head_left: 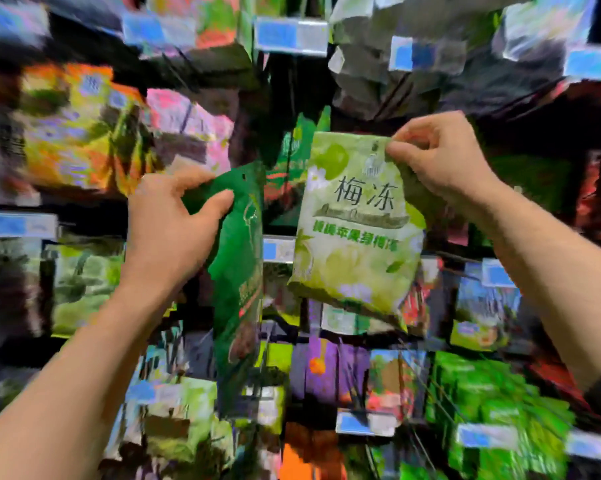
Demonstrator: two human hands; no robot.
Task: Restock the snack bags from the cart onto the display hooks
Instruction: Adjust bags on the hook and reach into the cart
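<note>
My right hand (437, 157) pinches the top right corner of a pale green snack bag (354, 230) with dark printed characters, held up in front of the display. My left hand (174, 223) grips the upper left edge of a dark green snack bag (238, 271) that hangs down edge-on; a small punched hole shows near its top. The two bags are side by side with a narrow gap between them. The hooks themselves are lost in heavy blur. The cart is out of view.
Rows of hanging snack bags fill the wall: orange and yellow bags (74, 133) upper left, bright green bags (493, 403) lower right, purple bags (330, 372) below centre. Blue-and-white price tags (290, 35) stick out on rails at several heights.
</note>
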